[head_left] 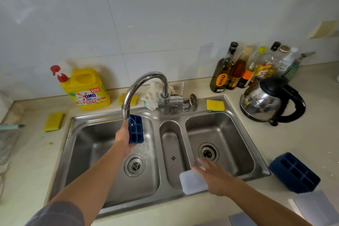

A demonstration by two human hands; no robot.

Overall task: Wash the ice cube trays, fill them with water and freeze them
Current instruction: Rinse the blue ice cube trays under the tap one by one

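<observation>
My left hand grips a dark blue ice cube tray by its left edge and holds it tilted under the faucet spout, over the left sink basin. Water runs onto the tray's top cells. My right hand is over the sink's front rim between the small middle basin and the right basin. Its fingers are stretched out and it holds a white translucent lid at the lid's right edge; the thumb is hidden. A second blue ice cube tray lies on the counter at the right.
A yellow detergent jug and yellow sponges sit behind and left of the sink. A kettle and several bottles stand at the back right. Grey flat sheets lie on the front right counter.
</observation>
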